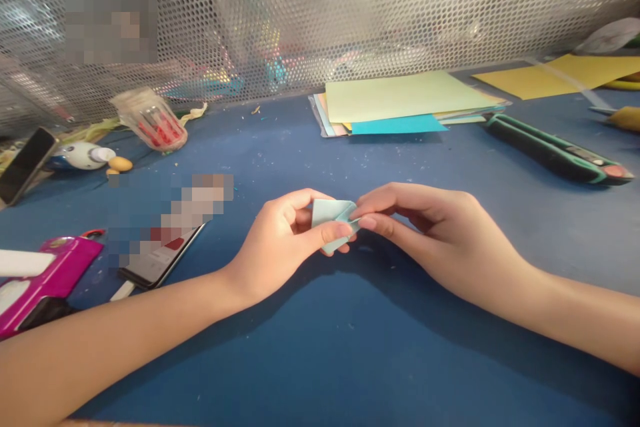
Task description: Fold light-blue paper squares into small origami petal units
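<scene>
A blue bench (310,373) filled the foreground, its front edge (100,423) just visible at lower left. At centre, a small folded pale-blue paper (327,211) was held above it: the left hand (273,243) pinched it, thumb on top and fingers partly hidden beneath, while the right hand (445,233) gripped its right-hand edge between thumb and fingers. Such a fold was probably best served by a steady left hold and light, even pressure along the crease, lest the layers slip. Sideways room seemed tighter at left, where a phone (150,270) lay beside the forearm; a dark cutter (555,147) lay well apart at right. Beyond, bench surface reached the coloured paper stack (405,97); a perforated panel (310,7) bounded the far side.
</scene>
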Demonstrator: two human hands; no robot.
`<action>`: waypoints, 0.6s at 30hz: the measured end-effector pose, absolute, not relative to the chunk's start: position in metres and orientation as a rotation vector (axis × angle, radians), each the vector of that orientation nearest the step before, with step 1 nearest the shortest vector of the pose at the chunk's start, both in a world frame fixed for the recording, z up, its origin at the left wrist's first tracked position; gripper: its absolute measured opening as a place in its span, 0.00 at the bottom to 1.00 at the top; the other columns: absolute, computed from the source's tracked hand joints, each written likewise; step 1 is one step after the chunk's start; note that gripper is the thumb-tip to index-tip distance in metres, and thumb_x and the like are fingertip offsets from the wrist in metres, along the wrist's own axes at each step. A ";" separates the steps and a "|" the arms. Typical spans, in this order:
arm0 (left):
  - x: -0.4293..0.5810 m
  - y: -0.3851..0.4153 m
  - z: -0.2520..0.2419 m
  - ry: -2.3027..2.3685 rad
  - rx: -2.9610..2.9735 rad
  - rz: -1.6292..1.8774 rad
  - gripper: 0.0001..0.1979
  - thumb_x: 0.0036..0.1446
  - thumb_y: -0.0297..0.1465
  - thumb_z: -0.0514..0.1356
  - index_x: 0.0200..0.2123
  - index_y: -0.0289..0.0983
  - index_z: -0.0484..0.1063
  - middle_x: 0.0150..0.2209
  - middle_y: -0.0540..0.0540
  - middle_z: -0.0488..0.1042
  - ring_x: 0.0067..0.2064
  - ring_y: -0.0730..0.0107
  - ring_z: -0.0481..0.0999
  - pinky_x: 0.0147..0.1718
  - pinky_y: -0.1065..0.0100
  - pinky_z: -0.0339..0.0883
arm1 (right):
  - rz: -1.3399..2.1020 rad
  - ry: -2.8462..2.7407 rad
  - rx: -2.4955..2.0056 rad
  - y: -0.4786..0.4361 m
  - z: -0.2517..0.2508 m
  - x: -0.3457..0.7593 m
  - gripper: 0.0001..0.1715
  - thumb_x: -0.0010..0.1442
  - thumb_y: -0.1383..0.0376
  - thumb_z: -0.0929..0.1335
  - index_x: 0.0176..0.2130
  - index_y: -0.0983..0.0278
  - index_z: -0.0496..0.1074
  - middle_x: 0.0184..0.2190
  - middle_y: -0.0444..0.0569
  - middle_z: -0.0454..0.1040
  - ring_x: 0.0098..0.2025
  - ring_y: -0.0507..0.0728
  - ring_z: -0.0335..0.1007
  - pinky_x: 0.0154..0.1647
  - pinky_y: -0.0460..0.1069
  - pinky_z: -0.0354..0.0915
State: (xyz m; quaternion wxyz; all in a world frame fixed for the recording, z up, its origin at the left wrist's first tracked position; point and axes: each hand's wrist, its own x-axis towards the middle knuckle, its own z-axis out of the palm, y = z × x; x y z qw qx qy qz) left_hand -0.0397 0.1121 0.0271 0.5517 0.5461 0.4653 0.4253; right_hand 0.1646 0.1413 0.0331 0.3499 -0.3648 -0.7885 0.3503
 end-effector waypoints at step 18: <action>-0.038 0.110 0.029 1.112 1.283 0.983 0.13 0.52 0.34 0.73 0.29 0.36 0.72 0.28 0.50 0.81 0.32 0.68 0.81 0.33 0.68 0.74 | 1.157 -1.834 -0.992 0.140 0.034 0.164 0.14 0.57 0.51 0.76 0.32 0.58 0.81 0.28 0.45 0.83 0.31 0.57 0.80 0.33 0.49 0.73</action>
